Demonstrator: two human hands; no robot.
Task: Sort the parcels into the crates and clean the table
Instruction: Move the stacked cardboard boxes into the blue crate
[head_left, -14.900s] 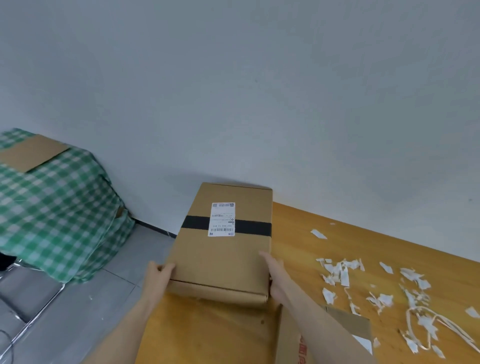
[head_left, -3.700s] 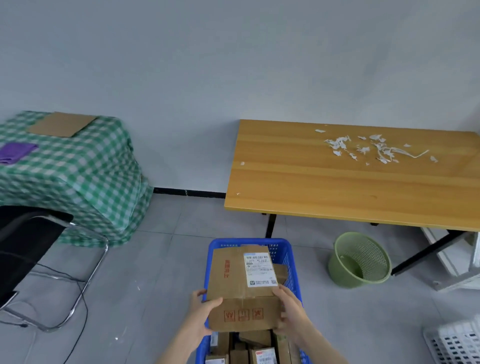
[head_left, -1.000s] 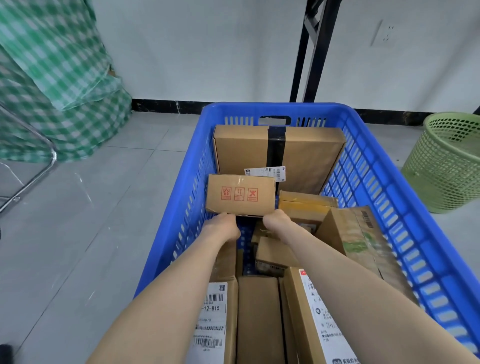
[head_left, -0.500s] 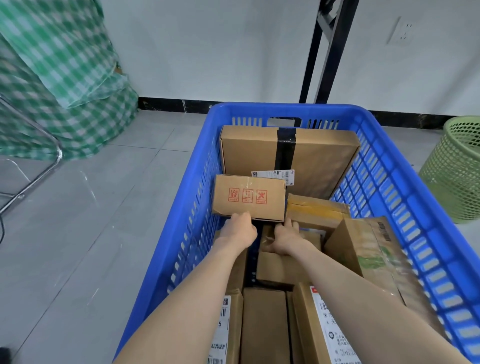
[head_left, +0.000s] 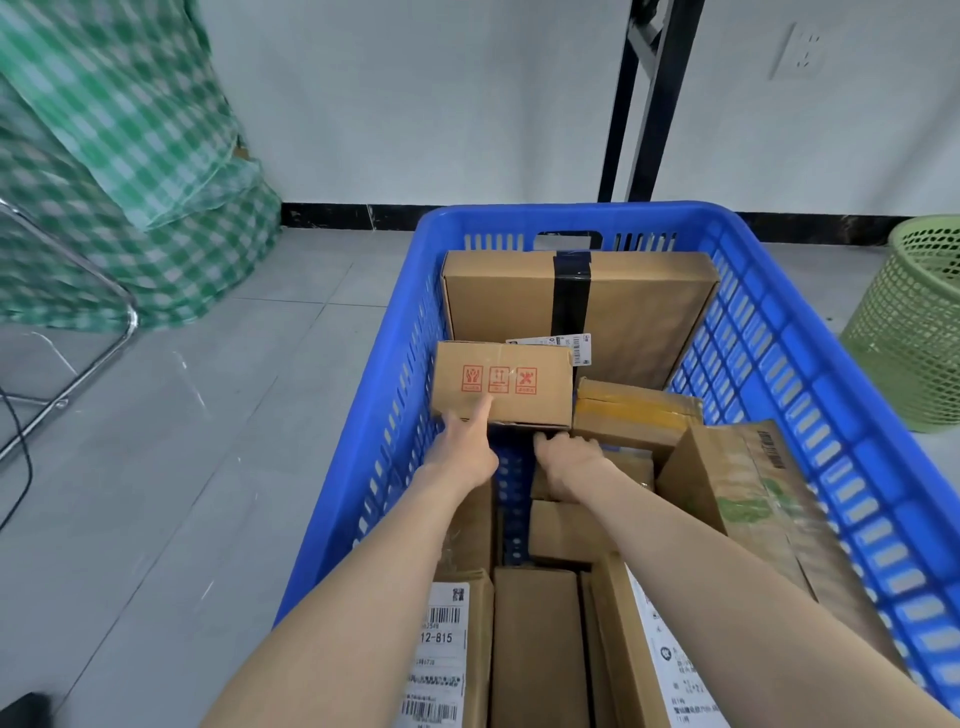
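A small cardboard box (head_left: 504, 384) with red handling symbols sits at the far left inside the blue crate (head_left: 810, 395). My left hand (head_left: 462, 454) holds its lower left edge, thumb up on the front face, fingers hidden beneath. My right hand (head_left: 569, 457) curls its fingers under the box's lower right edge. Behind it a large flat box (head_left: 639, 306) with black tape leans on the crate's far wall. Several more labelled parcels fill the crate, among them a taped one (head_left: 634, 415) and a green-printed one (head_left: 753, 499).
A green mesh bin (head_left: 914, 322) stands on the floor right of the crate. A green check cloth (head_left: 119, 171) hangs at the left beside a chrome chair leg (head_left: 72, 384). A black table leg (head_left: 644, 98) rises behind the crate. Grey tiled floor lies to the left.
The small box has stayed at the crate's far left between my hands. My left thumb has come up onto its front face. Before that I carried it from the table to the crate.
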